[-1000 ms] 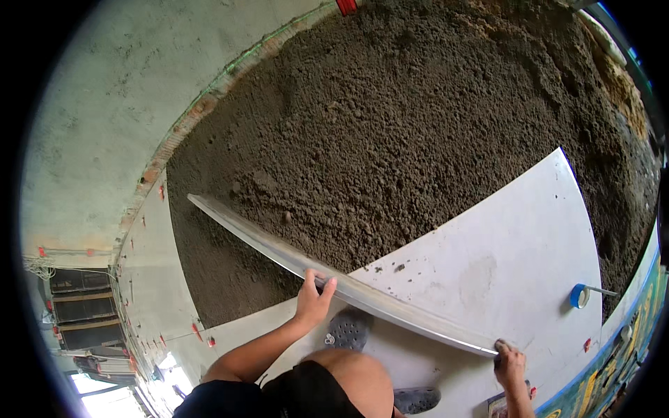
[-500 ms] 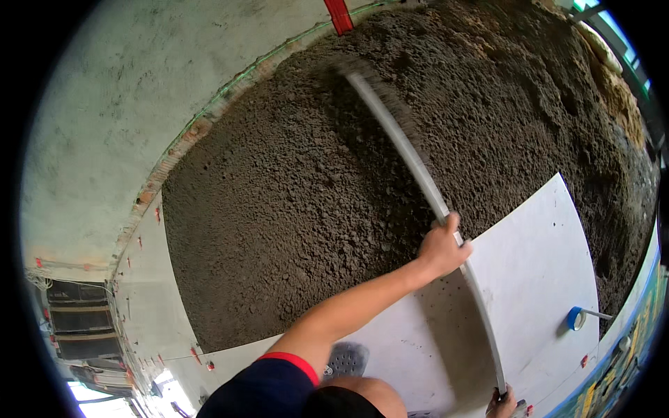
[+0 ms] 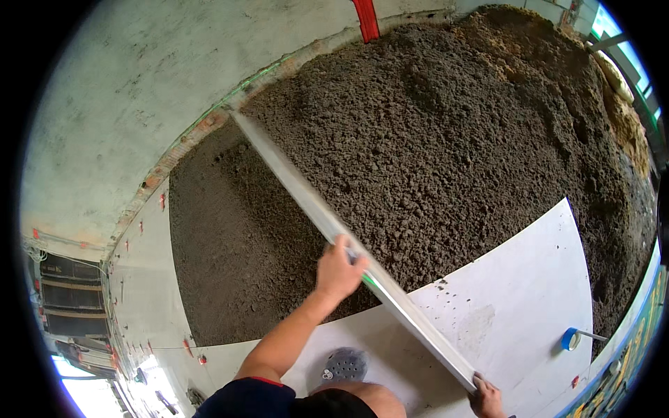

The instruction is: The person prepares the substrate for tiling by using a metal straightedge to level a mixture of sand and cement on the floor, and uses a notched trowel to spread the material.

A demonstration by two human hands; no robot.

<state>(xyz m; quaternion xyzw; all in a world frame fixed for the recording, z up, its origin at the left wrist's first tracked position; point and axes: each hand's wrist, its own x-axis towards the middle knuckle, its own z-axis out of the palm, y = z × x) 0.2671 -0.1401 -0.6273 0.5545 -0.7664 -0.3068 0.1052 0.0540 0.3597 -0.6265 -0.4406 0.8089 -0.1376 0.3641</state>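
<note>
The bar (image 3: 380,281) has just swung round in my grip. Half a second ago its far end reached well out into the dark mix (image 3: 425,153); now that end lies at the mix's left side, close by the foot of the wall (image 3: 139,104). I cannot tell whether it touches there.

My left hand (image 3: 340,270) has come back toward me and to the left along with it, its fingers clamped on the bar around the middle. My right hand (image 3: 486,398) has its fingers curled round the near end, out over the pale floor. So the bar runs aslant from the wall side, across the mix's near edge, and past the left part of the slab (image 3: 523,272). The far half is blurred, so I take it to be moving; whether its underside rests on the mix I cannot tell.

Left of the bar the mix looks finer and flatter; right of it the face is coarse and lumpy. I judge that this swing puts the work back on the wall side, with the lumpy stretch scarcely touched.

The tape (image 3: 568,339) has stayed by the slab's right edge, clear of the bar. My shoe (image 3: 346,365) stands just off the mix's near edge, and a red clip (image 3: 203,359) sits near that edge's left corner.
</note>
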